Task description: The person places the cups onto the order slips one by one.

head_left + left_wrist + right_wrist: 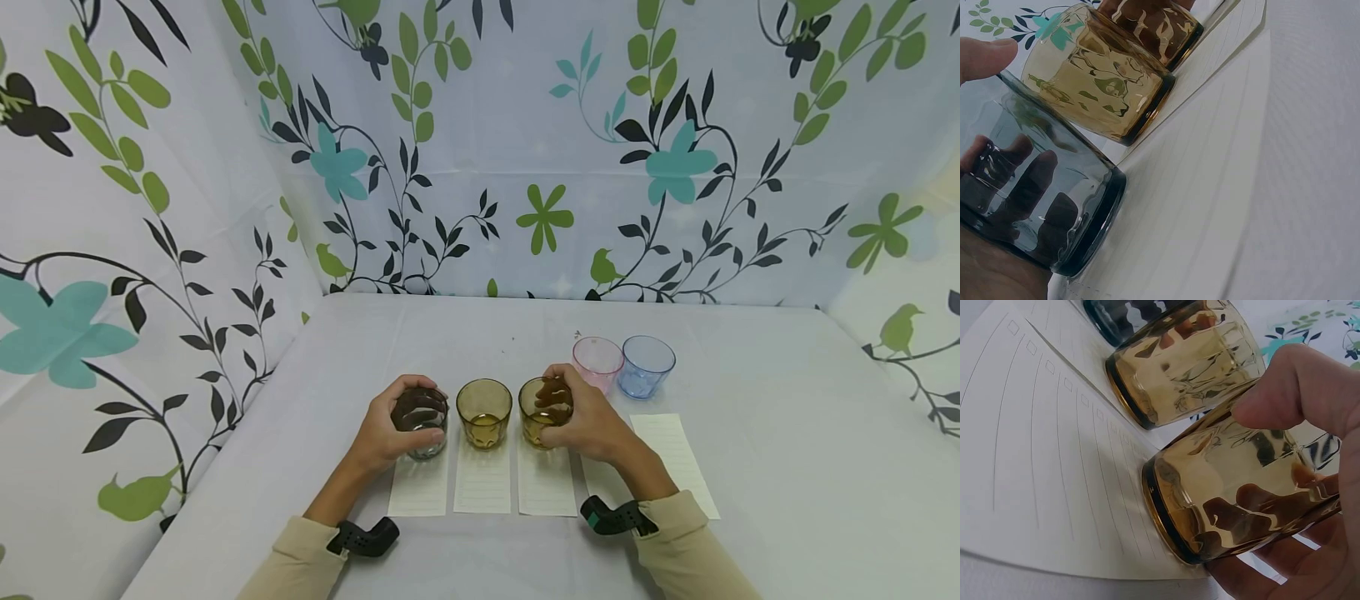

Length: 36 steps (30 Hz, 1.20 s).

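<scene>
My left hand grips a grey, see-through glass, fingers around its far side and thumb on the near side. An amber glass is held in my right hand, thumb across its front, with the fingers seen through the wall in the right wrist view. Between the two hands a second amber glass stands upright, untouched. The three glasses form a row along the upper ends of lined paper strips. In the left wrist view, the base of the grey glass is at the paper.
Behind my right hand stand a pink glass and a blue glass, side by side. Another lined strip lies at the right, partly under my right forearm. A patterned cloth hangs behind the white table.
</scene>
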### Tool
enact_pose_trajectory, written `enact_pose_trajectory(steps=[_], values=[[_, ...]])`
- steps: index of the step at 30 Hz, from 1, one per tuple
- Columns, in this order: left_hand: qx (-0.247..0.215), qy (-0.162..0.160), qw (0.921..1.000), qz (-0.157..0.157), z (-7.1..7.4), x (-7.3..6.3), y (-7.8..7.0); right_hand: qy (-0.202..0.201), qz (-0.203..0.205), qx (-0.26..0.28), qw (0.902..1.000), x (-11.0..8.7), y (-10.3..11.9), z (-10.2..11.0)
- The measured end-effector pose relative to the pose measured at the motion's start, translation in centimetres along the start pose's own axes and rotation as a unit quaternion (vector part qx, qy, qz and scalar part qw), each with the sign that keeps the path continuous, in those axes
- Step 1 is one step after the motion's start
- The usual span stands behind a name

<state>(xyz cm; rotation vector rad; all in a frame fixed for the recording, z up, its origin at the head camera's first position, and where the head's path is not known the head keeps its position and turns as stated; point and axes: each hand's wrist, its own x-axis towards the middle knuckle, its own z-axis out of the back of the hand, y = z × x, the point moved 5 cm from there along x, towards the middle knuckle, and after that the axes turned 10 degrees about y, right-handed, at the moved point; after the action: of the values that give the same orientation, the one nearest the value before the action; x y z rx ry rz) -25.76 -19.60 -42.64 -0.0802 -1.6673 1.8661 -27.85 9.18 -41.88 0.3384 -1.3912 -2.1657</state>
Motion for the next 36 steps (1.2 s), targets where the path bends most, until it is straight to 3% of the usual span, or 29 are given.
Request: enact_pose_trajectory(steps=[9,21,36], values=[[0.002,-0.005,1.0,0.006,0.1,0.0,0.0,0.015,-0.01,0.028,0.9994,-0.1,0.1,0.3],[0.002,-0.004,1.0,0.006,0.0,0.0,0.0,0.039,-0.027,-0.005,0.9989,-0.2,0.4,0.6],[0.0,-0.006,0.9999,0.01,0.0,0.0,0.0,0.046,-0.006,-0.041,0.9981,-0.8,2.0,1.7]])
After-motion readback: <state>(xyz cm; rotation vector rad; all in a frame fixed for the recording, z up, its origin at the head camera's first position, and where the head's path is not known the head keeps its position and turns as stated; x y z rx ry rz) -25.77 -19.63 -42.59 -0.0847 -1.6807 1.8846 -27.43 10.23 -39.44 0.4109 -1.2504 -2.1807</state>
